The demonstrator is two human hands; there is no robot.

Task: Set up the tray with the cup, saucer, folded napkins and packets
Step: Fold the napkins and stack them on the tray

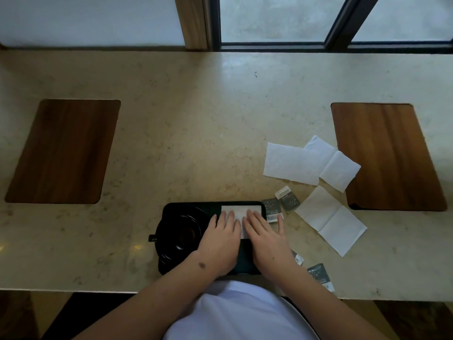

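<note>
Pressing a folded napkin (pixel 241 210) flat onto the right half of the black tray (pixel 245 260) is the step in hand, as I judge it. Both hands lie palm down with fingers spread and straight, gripping nothing: the left hand (pixel 220 244) covers the napkin's left part, the right hand (pixel 266 238) its right part. To do it well, keep the palms flat, smooth outward from the middle crease, and square the napkin's edges to the tray's far rim so it does not slide toward the cup.

The napkin is white, rectangular and thin, its far edge sitting close along the tray's far side. The black cup (pixel 180 235) stands on its black saucer (pixel 169 256) on the tray's left half, handle pointing left. 3 more napkins lie on the counter (pixel 196 143) to the right, half unfolded: 2 overlapping (pixel 294 163) and 1 nearer (pixel 331 219). Grey packets lie off the tray: 2 just beside its far right corner (pixel 279 203), more near the right forearm (pixel 318 273).
</note>
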